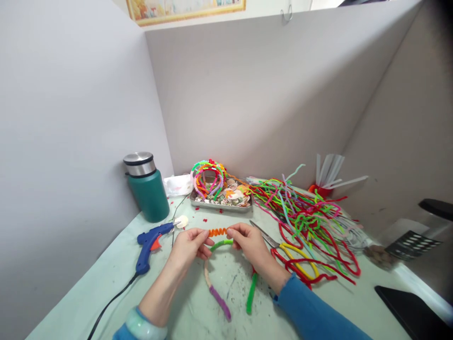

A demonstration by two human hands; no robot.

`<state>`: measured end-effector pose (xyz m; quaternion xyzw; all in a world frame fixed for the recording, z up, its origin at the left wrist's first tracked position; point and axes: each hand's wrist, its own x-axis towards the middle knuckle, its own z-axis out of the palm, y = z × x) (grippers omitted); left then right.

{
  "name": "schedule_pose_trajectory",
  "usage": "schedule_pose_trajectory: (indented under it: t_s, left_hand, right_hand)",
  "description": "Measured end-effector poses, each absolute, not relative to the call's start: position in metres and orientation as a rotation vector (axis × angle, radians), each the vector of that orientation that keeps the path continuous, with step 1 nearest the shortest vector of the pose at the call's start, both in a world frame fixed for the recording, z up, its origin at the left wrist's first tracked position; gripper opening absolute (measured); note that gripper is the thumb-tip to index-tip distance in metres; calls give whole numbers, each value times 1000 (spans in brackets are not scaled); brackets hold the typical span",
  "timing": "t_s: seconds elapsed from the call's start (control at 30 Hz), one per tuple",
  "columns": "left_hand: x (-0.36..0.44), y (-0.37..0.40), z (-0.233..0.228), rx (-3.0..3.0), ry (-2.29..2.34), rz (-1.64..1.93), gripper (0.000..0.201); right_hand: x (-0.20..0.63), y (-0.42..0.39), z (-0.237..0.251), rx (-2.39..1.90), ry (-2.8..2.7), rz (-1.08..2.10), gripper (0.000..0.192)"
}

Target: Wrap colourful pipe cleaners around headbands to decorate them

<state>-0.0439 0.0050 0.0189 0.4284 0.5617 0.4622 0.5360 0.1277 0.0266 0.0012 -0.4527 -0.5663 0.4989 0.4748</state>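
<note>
Fingers of both hands pinch a half-wrapped headband [216, 264] above the counter [106, 278], just in front of the blue glue gun [150, 241] and to its right. The left hand [189, 248] is closed on the band's left shoulder, the right hand [249, 241] is closed on its top, and between them runs a coiled orange pipe cleaner [217, 232], its spiral loose and springy above a green wrapped stretch of the band. Judging from this hold, the coil could slacken or slide along the smooth arch if either pinch eases, since the fuzzy wire grips only by friction; a cut wire end might also prick a fingertip. The band itself is a thin, stiff arc, bare beige plastic on part of its left leg, purple fuzz at that leg's tip, green fuzz down the right leg. Right of the glue gun, past the hands, lie yellow-handled scissors [283, 245] with metal blades and a tangled heap of soft pipe cleaners [307, 217] in red, green and pink. Behind the glue gun stand a teal flask [147, 189] with a steel lid and a shallow metal tray [221, 204] of small shells and finished bands.
</note>
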Motion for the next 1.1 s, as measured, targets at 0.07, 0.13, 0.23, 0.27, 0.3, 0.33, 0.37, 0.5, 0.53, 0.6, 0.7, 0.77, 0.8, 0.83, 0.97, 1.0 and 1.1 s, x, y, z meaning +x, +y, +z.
schedule_pose_trajectory:
  t_s: [0.07, 0.13, 0.23, 0.27, 0.3, 0.33, 0.37, 0.5, 0.53, 0.6, 0.7, 0.77, 0.8, 0.83, 0.97, 1.0, 1.1]
  left_hand:
    - [-45, 6, 18, 1013, 1366, 1110, 34]
    - [-45, 7, 17, 1010, 1391, 1123, 33]
    - [-47, 8, 16, 1014, 1398, 1149, 32]
    - [-47, 8, 15, 1015, 1390, 1158, 31]
    - [-47, 8, 15, 1016, 1381, 1161, 30]
    - [-47, 8, 15, 1018, 1378, 1159, 30]
    - [-48, 8, 15, 1024, 1383, 1153, 29]
    - [-47, 7, 14, 1076, 1466, 1150, 28]
    - [-47, 8, 13, 1090, 1478, 1157, 28]
    - [-47, 8, 13, 1108, 1479, 1172, 28]
    - [-48, 7, 14, 1095, 1443, 1192, 29]
    - [-47, 6, 16, 1087, 1393, 1186, 30]
    - [-46, 6, 17, 1089, 1367, 1180, 30]
    - [-45, 5, 18, 1095, 1345, 1172, 30]
    - [-41, 4, 17, 1165, 1333, 1127, 26]
    - [-40, 4, 15, 1192, 1345, 1114, 24]
    - [-39, 6, 8, 1308, 1384, 1076, 18]
  right_hand:
    - [128, 27, 2, -1122, -1354, 1237, 18]
    - [128, 27, 3, -1128, -1335, 1251, 18]
    - [129, 28, 3, -1132, -1319, 1251, 19]
    - [129, 28, 3, -1135, -1311, 1251, 20]
    - [130, 28, 3, -1138, -1302, 1252, 20]
    - [130, 28, 3, -1139, -1293, 1253, 20]
    - [130, 28, 3, -1140, -1284, 1253, 19]
    - [130, 27, 3, -1132, -1276, 1248, 20]
    - [130, 27, 3, -1125, -1273, 1248, 20]
    - [130, 27, 3, -1111, -1265, 1253, 20]
    - [129, 27, 4, -1100, -1250, 1263, 20]
    - [129, 27, 3, -1085, -1252, 1276, 22]
    - [129, 27, 2, -1077, -1259, 1281, 23]
    - [129, 28, 1, -1066, -1276, 1279, 24]
    - [127, 28, -3, -1052, -1426, 1136, 28]
    - [126, 28, -4, -1051, -1471, 1092, 28]
    - [123, 24, -5, -1032, -1583, 1054, 21]
